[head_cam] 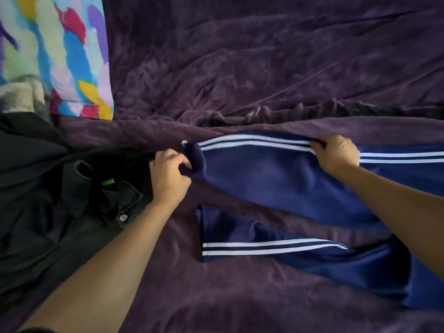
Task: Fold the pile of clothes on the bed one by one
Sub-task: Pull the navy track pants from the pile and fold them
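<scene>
Navy blue track pants [276,179] with white side stripes lie across the purple bed cover [264,68]. The far leg is lifted off the bed. My left hand [169,174] grips that leg's cuff end. My right hand [336,152] pinches the same leg along its white stripes, further right. The near leg [264,246] lies flat on the cover below, its cuff pointing left. A pile of dark clothes [48,200], with black jeans showing a metal button, sits at the left under my left forearm.
A bright multicoloured pillow [60,51] lies at the far left corner, with a grey fuzzy item [21,94] beside it. A rumpled fold in the cover [264,114] runs across just beyond the pants. Bare purple cover stretches beyond and in front.
</scene>
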Available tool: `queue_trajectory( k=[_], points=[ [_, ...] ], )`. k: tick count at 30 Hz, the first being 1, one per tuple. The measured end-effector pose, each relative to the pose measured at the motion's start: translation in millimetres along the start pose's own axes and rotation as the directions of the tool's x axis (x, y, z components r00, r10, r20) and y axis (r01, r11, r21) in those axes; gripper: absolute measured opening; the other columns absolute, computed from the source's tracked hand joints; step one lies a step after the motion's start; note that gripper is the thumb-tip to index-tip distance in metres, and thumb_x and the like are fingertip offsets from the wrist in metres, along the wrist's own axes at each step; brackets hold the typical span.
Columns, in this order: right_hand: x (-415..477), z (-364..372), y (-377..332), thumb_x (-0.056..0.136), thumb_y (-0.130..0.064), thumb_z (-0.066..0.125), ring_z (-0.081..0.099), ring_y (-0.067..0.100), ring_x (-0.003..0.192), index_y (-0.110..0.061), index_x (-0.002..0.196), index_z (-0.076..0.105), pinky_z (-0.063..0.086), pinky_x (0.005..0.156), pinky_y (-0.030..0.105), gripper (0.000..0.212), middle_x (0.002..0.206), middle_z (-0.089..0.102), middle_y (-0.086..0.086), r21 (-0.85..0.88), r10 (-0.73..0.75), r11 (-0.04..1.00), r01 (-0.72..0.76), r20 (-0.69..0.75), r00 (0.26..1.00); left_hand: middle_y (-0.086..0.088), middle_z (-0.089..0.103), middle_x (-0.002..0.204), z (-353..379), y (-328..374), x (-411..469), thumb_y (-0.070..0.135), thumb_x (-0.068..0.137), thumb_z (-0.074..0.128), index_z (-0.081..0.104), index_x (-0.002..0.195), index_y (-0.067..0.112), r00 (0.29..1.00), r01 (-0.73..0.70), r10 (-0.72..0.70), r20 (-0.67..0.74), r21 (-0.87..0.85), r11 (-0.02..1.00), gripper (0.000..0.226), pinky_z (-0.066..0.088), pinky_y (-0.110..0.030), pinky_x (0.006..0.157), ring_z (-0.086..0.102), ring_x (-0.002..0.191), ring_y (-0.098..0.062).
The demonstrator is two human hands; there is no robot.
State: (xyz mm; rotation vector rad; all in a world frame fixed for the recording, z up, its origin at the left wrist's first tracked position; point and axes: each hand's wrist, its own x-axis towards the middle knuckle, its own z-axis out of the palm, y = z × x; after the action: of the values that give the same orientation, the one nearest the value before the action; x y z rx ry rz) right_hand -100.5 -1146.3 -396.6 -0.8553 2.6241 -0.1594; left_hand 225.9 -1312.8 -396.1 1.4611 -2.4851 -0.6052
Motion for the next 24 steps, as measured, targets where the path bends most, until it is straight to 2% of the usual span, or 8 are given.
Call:
queue_trajectory(
  k=[3, 7, 11, 15, 18, 21, 23, 24],
  points=[
    [22, -19, -3, 0.095, -0.034, 0.052, 0.056, 0.044, 0.107, -0.016, 0.121, 0.064, 0.046, 0.087, 0.045, 0.033, 0.115, 0.065, 0.023, 0.150, 0.051, 0.988, -0.047, -0.021, 0.999, -0.011, 0.056, 0.100, -11, -12, -5, -0.007, 0.060, 0.063, 0.067, 0.090, 0.012, 0.997, -0.078, 0.071, 0.042, 0.203, 0.976, 0.036, 0.041, -0.044, 0.077, 0.052, 0.095, -0.038],
    [26, -12, -4, 0.093, -0.026, 0.056, 0.054, 0.040, 0.114, -0.016, 0.132, 0.054, 0.044, 0.090, 0.043, 0.040, 0.129, 0.055, 0.018, 0.205, -0.047, 0.977, 0.055, -0.045, 0.998, -0.018, 0.050, 0.124, 14, -23, -8, 0.009, 0.084, 0.061, 0.051, 0.131, 0.011, 0.956, 0.205, -0.230, 0.184, 0.145, 0.968, 0.048, 0.045, -0.051, 0.089, 0.049, 0.112, -0.040],
    [-21, 36, 12, 0.088, -0.019, 0.064, 0.061, 0.038, 0.103, -0.009, 0.118, 0.063, 0.047, 0.084, 0.043, 0.032, 0.115, 0.063, 0.016, 0.155, -0.229, 0.960, 0.231, -0.034, 0.973, -0.014, 0.056, 0.122, 58, 1, -11, 0.041, 0.087, 0.062, 0.050, 0.130, 0.015, 0.895, 0.364, -0.340, 0.288, -0.033, 0.931, 0.051, 0.048, -0.047, 0.089, 0.054, 0.112, -0.034],
    [-98, 79, 49, 0.084, -0.042, 0.056, 0.064, 0.030, 0.097, -0.017, 0.107, 0.068, 0.055, 0.075, 0.040, 0.036, 0.102, 0.067, 0.005, 0.119, -0.279, 0.956, 0.270, 0.066, 0.958, -0.011, 0.052, 0.116, 77, 27, -42, 0.047, 0.078, 0.069, 0.050, 0.114, 0.016, 0.877, 0.417, -0.413, 0.246, 0.038, 0.908, 0.051, 0.048, -0.046, 0.081, 0.052, 0.110, -0.034],
    [-159, 94, 80, 0.074, -0.059, 0.053, 0.063, 0.029, 0.095, -0.020, 0.111, 0.066, 0.054, 0.071, 0.039, 0.056, 0.103, 0.065, 0.003, 0.028, -0.320, 0.947, 0.320, 0.149, 0.935, -0.008, 0.053, 0.106, 76, 34, -92, 0.060, 0.067, 0.068, 0.053, 0.099, 0.018, 0.955, 0.126, -0.150, 0.257, 0.106, 0.986, 0.055, 0.045, -0.043, 0.075, 0.052, 0.102, -0.033],
    [-204, 98, 110, 0.057, -0.062, 0.069, 0.058, 0.027, 0.111, -0.023, 0.127, 0.057, 0.050, 0.087, 0.043, 0.081, 0.125, 0.059, 0.003, -0.113, -0.291, 0.934, 0.338, 0.308, 0.906, -0.011, 0.054, 0.127, 78, 21, -148, 0.072, 0.041, 0.069, 0.060, 0.105, 0.022, 0.828, -0.345, 0.173, 0.534, 0.241, 0.907, 0.082, 0.045, -0.048, 0.088, 0.052, 0.116, -0.033],
    [-218, 97, 127, 0.048, -0.049, 0.082, 0.055, 0.028, 0.119, -0.023, 0.129, 0.055, 0.048, 0.090, 0.045, 0.089, 0.131, 0.056, 0.006, -0.180, -0.231, 0.935, 0.305, 0.343, 0.911, -0.017, 0.054, 0.134, 77, 8, -164, 0.056, 0.031, 0.085, 0.068, 0.103, 0.022, 0.766, -0.448, 0.192, 0.614, 0.295, 0.844, 0.081, 0.045, -0.054, 0.091, 0.052, 0.122, -0.037],
    [-219, 95, 133, 0.046, -0.038, 0.085, 0.056, 0.030, 0.119, -0.022, 0.128, 0.056, 0.049, 0.089, 0.046, 0.089, 0.129, 0.057, 0.008, -0.197, -0.189, 0.945, 0.261, 0.323, 0.927, -0.017, 0.057, 0.130, 76, 6, -164, 0.042, 0.034, 0.090, 0.072, 0.093, 0.020, 0.776, -0.452, 0.200, 0.599, 0.306, 0.838, 0.065, 0.047, -0.054, 0.089, 0.054, 0.119, -0.037]
  ],
)
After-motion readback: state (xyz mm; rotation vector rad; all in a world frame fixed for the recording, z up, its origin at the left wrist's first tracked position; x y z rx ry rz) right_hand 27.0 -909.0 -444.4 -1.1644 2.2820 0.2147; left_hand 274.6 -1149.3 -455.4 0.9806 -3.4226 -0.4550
